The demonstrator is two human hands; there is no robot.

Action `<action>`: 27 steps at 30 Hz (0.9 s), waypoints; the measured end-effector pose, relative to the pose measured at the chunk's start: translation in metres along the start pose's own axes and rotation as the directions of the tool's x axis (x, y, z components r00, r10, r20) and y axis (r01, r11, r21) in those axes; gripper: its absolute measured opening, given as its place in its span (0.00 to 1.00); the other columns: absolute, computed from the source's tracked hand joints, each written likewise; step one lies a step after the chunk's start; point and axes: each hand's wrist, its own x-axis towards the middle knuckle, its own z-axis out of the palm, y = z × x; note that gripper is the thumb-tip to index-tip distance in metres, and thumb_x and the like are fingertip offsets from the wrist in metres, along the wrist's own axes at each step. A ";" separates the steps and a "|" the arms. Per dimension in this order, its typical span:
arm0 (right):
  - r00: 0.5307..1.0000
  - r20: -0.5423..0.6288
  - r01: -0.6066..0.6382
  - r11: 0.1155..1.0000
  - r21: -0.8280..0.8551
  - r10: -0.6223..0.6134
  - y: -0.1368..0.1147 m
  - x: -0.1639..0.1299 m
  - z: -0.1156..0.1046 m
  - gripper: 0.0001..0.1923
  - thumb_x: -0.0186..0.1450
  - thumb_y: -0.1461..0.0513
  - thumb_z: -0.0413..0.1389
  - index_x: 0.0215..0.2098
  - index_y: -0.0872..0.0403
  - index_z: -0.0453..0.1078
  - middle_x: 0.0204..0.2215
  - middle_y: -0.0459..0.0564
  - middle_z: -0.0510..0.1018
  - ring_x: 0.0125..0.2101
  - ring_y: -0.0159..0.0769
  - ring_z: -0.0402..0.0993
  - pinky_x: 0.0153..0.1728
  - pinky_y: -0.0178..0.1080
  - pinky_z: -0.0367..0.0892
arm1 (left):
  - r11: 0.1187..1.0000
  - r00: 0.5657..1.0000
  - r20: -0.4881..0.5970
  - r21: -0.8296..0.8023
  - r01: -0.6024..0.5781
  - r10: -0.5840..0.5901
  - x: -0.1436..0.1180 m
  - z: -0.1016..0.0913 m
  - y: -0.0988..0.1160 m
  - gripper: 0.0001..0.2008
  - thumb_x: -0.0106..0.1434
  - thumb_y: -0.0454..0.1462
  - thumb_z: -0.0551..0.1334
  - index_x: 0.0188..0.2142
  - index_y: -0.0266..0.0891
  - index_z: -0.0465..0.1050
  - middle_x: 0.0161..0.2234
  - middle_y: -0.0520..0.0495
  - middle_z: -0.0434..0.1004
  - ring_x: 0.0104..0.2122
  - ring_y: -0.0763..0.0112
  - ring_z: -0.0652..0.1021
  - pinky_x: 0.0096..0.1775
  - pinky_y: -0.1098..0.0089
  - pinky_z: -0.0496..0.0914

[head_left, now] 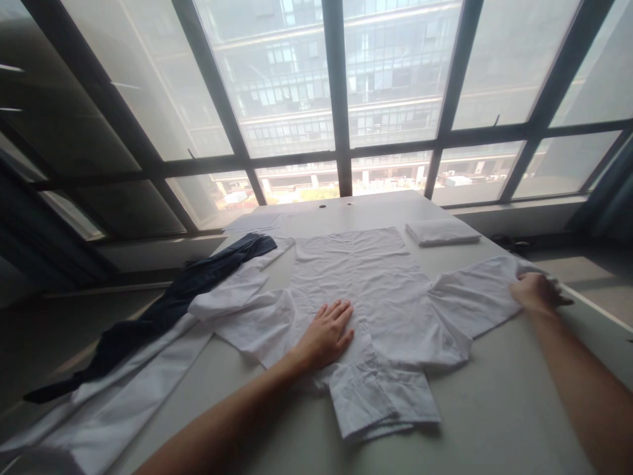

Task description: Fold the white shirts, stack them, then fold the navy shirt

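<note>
A white shirt point(366, 290) lies spread flat on the grey table point(494, 409), its collar toward me and its sleeves stretched out to both sides. My left hand point(326, 333) rests flat on the shirt's body near the collar, fingers apart, pressing the cloth down. My right hand point(539, 292) grips the cuff end of the right sleeve point(475, 290) at the table's right edge. The left sleeve point(232, 297) lies folded back on itself.
A dark navy garment point(163, 310) trails over the table's left edge, with another white garment point(113, 402) below it. A folded white cloth point(442, 231) lies at the far right of the table. Large windows stand behind the table.
</note>
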 end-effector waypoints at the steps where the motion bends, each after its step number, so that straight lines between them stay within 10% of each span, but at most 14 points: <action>1: 0.991 0.030 -0.130 0.991 -0.008 0.131 -0.001 0.002 0.001 0.04 0.50 0.63 0.57 0.20 0.52 0.74 0.35 0.73 0.77 0.42 0.63 0.72 0.41 0.71 0.53 | 1.000 1.000 0.000 -0.002 0.000 0.000 0.000 0.000 0.000 0.27 0.73 0.43 0.54 0.69 0.40 0.59 0.71 0.41 0.56 0.70 0.57 0.57 0.68 0.51 0.51; 4: 0.975 0.071 -0.215 0.975 0.052 0.211 -0.010 0.003 0.003 0.03 0.51 0.64 0.58 0.21 0.52 0.74 0.32 0.71 0.78 0.39 0.59 0.74 0.42 0.65 0.58 | 1.000 1.000 0.001 -0.007 0.001 -0.001 0.000 -0.001 0.001 0.28 0.73 0.43 0.54 0.69 0.39 0.59 0.71 0.41 0.56 0.70 0.56 0.57 0.68 0.51 0.52; 8: 0.993 -0.118 0.060 0.936 0.348 -0.020 -0.049 -0.012 -0.004 0.13 0.55 0.62 0.57 0.37 0.58 0.78 0.35 0.68 0.81 0.35 0.49 0.75 0.40 0.49 0.68 | 1.000 1.000 0.004 -0.012 0.002 -0.002 0.001 -0.001 0.001 0.27 0.73 0.43 0.54 0.69 0.38 0.60 0.70 0.41 0.56 0.70 0.56 0.57 0.68 0.51 0.52; 12: 0.915 -0.267 0.398 0.792 0.464 -0.304 -0.111 -0.053 -0.025 0.13 0.62 0.59 0.56 0.40 0.58 0.77 0.38 0.63 0.81 0.37 0.45 0.75 0.42 0.44 0.70 | 1.000 1.000 -0.003 -0.012 -0.003 0.003 0.000 0.002 -0.001 0.28 0.73 0.43 0.54 0.69 0.39 0.59 0.71 0.42 0.56 0.70 0.56 0.57 0.68 0.51 0.52; 17: 0.763 -0.113 0.569 0.578 0.584 -0.636 -0.167 -0.123 -0.035 0.07 0.65 0.62 0.55 0.39 0.53 0.75 0.36 0.53 0.80 0.39 0.43 0.77 0.45 0.44 0.71 | 1.000 1.000 -0.024 -0.018 -0.012 0.011 0.000 0.004 -0.002 0.27 0.73 0.43 0.54 0.69 0.40 0.59 0.70 0.42 0.57 0.70 0.56 0.58 0.68 0.50 0.53; 23: 0.507 0.206 0.620 0.520 0.587 -0.837 -0.178 -0.177 -0.017 0.17 0.62 0.71 0.49 0.43 0.53 0.74 0.43 0.54 0.79 0.45 0.43 0.76 0.49 0.44 0.71 | 1.000 0.999 -0.023 -0.016 -0.024 0.024 0.000 0.003 -0.002 0.27 0.73 0.42 0.54 0.69 0.40 0.60 0.70 0.41 0.57 0.70 0.55 0.58 0.67 0.50 0.53; 27: 0.568 0.240 0.688 0.614 0.387 -0.788 -0.179 -0.191 -0.018 0.21 0.61 0.69 0.53 0.52 0.54 0.72 0.53 0.60 0.75 0.53 0.51 0.71 0.54 0.49 0.67 | 1.000 0.999 -0.028 -0.021 -0.024 0.023 0.000 0.003 -0.002 0.27 0.73 0.42 0.55 0.69 0.40 0.60 0.70 0.41 0.58 0.70 0.55 0.58 0.67 0.49 0.53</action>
